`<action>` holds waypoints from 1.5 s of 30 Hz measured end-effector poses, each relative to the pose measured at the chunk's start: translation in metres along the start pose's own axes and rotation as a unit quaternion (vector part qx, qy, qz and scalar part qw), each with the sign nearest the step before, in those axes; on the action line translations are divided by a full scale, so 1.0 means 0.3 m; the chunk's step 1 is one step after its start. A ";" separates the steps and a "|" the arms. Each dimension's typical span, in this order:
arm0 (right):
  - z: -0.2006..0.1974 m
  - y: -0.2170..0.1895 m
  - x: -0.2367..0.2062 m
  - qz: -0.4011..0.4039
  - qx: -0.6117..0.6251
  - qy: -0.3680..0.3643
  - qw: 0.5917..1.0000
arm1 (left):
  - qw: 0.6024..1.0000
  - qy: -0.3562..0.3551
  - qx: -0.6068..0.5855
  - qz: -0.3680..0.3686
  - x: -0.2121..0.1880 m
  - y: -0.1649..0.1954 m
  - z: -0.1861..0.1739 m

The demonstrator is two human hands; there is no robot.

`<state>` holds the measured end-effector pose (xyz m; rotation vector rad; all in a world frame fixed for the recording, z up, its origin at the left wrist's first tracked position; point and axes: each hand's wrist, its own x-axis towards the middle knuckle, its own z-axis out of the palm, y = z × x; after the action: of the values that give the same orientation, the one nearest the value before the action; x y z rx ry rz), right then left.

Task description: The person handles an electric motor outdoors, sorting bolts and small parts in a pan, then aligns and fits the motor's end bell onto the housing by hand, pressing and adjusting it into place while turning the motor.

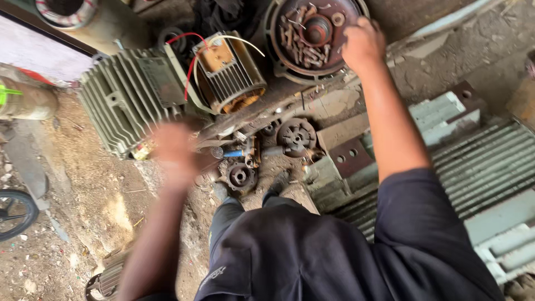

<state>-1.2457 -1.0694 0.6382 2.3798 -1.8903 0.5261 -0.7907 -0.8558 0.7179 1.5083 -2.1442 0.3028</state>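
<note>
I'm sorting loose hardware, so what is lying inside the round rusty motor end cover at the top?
Inside the round end cover lies a heap of rusty bolts around its central hub. The right hand covers the right rim, hiding whatever lies beneath it.

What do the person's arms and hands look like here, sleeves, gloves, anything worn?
Both hands are bare, no gloves. The right hand shows no ring or watch; its arm is bare up to a short dark navy sleeve. The left hand is motion-blurred, so detail there cannot be told; its forearm is bare too. No cables or markings on either arm.
</note>
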 end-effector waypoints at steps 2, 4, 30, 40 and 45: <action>0.024 -0.002 0.034 -0.044 -0.088 -0.035 0.995 | 0.971 -0.108 -0.211 0.026 -0.054 0.233 0.085; 0.054 -0.008 0.067 -0.074 -0.153 -0.031 0.985 | 0.877 -0.204 -0.431 -0.060 -0.007 0.396 0.257; 0.063 -0.064 -0.143 0.289 0.296 0.123 0.902 | 0.406 -0.354 -0.701 -0.468 0.321 0.603 0.866; -0.048 -0.212 -0.506 0.307 0.224 0.162 0.911 | 0.396 -0.159 -0.699 -0.573 0.118 0.609 0.796; -0.024 -0.188 -0.231 0.130 0.219 0.175 0.951 | 0.408 -0.168 -0.702 -0.559 0.117 0.577 0.784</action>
<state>-1.2068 -0.9887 0.6336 2.0551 -2.0870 1.4198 -1.0235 -0.9276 0.5530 1.2787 -0.3303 -1.8520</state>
